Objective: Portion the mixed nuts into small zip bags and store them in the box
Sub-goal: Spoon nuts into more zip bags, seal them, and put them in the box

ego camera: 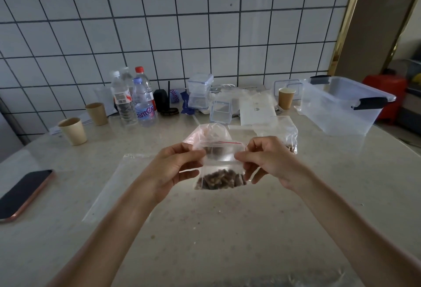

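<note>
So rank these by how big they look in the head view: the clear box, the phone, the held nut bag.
1. clear box
2. phone
3. nut bag

Phone versus bag is unsure, as both sit nearer the camera.

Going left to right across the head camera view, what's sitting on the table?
Phone → near paper cup → farther paper cup → water bottles → small zip bag pinched by left hand and right hand → clear storage box.

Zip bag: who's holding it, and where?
Both hands: left hand and right hand pinch the zip bag at opposite ends of its seal strip; nuts hang below.
</note>
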